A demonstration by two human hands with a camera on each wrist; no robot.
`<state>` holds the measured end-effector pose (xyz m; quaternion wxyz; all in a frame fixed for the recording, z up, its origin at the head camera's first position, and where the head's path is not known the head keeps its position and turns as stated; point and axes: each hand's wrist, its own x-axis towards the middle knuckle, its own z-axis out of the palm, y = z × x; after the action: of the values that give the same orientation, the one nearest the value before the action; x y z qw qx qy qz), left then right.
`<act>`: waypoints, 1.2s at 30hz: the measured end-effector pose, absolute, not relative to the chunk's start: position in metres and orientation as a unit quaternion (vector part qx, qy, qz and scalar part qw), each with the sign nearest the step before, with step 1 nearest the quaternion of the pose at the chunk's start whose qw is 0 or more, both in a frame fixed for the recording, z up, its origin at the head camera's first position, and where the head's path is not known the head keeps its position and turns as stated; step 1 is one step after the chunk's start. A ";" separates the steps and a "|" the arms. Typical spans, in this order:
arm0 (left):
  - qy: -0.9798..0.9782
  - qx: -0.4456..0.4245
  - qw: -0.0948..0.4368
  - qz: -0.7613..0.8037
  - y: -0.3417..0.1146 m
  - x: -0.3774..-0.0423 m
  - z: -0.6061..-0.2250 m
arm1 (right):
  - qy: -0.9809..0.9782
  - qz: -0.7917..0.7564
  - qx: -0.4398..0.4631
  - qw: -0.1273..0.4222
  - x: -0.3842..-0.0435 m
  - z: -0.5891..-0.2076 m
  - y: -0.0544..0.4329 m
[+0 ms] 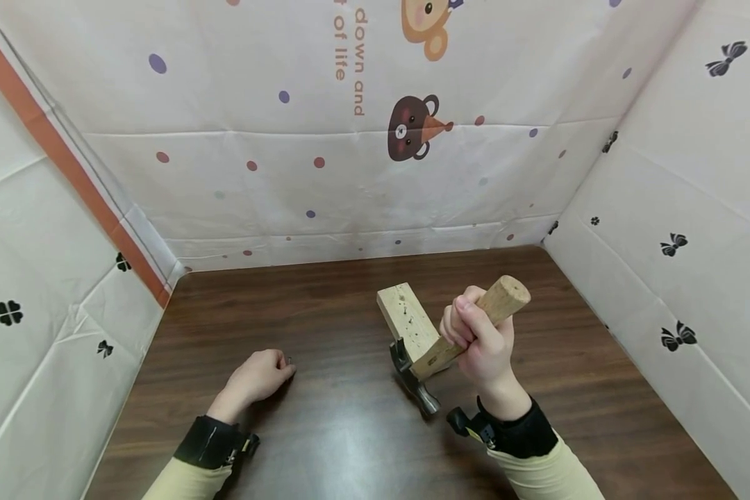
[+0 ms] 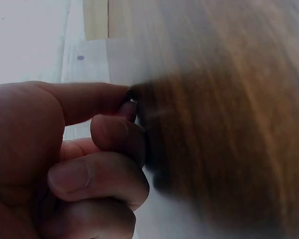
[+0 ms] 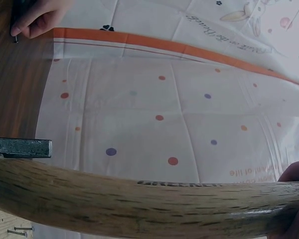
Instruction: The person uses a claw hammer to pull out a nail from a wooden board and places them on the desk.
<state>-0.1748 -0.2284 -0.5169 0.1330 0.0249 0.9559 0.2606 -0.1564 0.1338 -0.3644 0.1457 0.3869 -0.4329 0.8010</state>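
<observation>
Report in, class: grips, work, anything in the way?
Right grip holds wooden-handled, dark-metal claw hammer. Left grip pinches small, dark, nail-like piece. Hammer partly hides pale rectangular wooden block; no other obstruction visible.

Head view is bright, evenly lit, fairly sharp; pale glare on tabletop [image 1: 344,434], soft shadow by left hand [image 1: 258,377]. Left wrist view is hazy, tabletop blurred, upper left washed out. Right wrist view is duller; small highlight on hammer handle [image 3: 139,205].
</observation>
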 end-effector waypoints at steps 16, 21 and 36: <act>0.957 0.024 0.131 0.257 -0.227 -0.174 -0.517 | -0.432 0.802 0.386 0.146 -0.156 -0.365 0.134; 0.959 0.024 0.121 0.254 -0.227 -0.173 -0.518 | -0.434 0.802 0.384 0.146 -0.156 -0.365 0.133; 0.958 0.012 0.118 0.261 -0.227 -0.175 -0.520 | -0.432 0.805 0.379 0.145 -0.156 -0.364 0.134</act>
<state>-0.1752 -0.2266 -0.5201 0.1183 0.0122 0.9581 0.2607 -0.1560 0.1343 -0.3640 0.1453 0.3791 -0.4320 0.8053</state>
